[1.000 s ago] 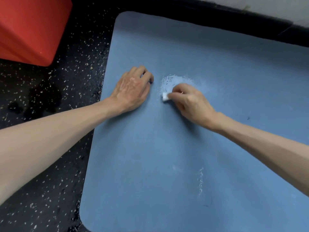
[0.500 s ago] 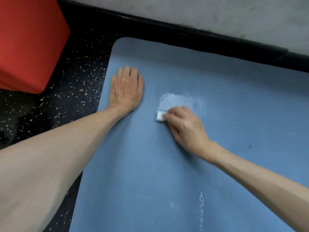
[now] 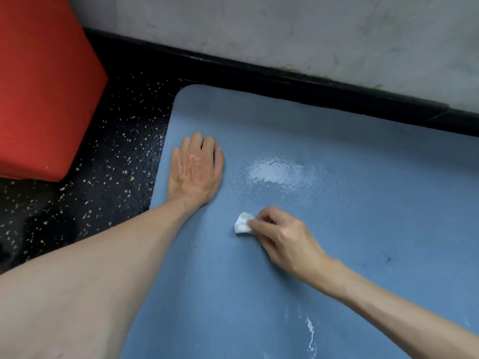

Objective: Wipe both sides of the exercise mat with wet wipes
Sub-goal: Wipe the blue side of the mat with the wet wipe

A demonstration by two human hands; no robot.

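- The blue exercise mat [image 3: 363,203] lies flat on the dark speckled floor [image 3: 103,190]. Its rounded corner points to about 11 o'clock, close to the black skirting [image 3: 259,76] at the foot of the grey wall [image 3: 285,29].
- The left hand [image 3: 194,172] is released: palm down, fingers straight and together, pressing on the mat just inside its 9 o'clock edge.
- The right hand [image 3: 285,239] has its fingers curled and pinches a small crumpled white wet wipe [image 3: 243,223], which touches the mat surface.
- The wipe sits at about 4 o'clock from the left hand, apart from it.
- A shiny wet patch [image 3: 274,172] glistens on the mat at about 1 o'clock from the wipe, between the two hands and a little farther out.
- A thin white streak [image 3: 311,335] marks the mat at 6 o'clock, near the lower edge of the view.
- A small dark mark [image 3: 388,259] shows on the mat at 3 o'clock from the right hand.
- A red block [image 3: 39,86] stands on the floor at 10 o'clock, apart from the mat.
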